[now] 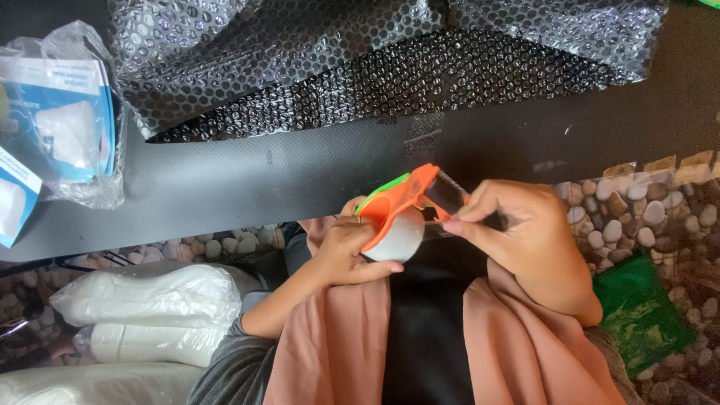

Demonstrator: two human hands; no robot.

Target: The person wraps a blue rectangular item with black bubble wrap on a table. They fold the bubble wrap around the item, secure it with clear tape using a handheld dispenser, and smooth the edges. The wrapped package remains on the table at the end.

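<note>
My left hand [346,247] grips an orange tape dispenser [396,204] with a green part and a roll of clear tape [397,238] in it. My right hand [517,225] pinches the free end of the clear tape [448,196] at the dispenser's toothed edge, just right of the roll. Both hands are held over my lap, above a pink cloth [341,345] and a black garment, close to the near edge of a dark table [247,176].
Black bubble wrap [360,67] lies across the far side of the table. A clear plastic bag with blue-and-white boxes [60,120] sits at the left. White wrapped bundles [150,315] lie lower left. A pebble-patterned floor [652,210] and a green item [637,315] show at right.
</note>
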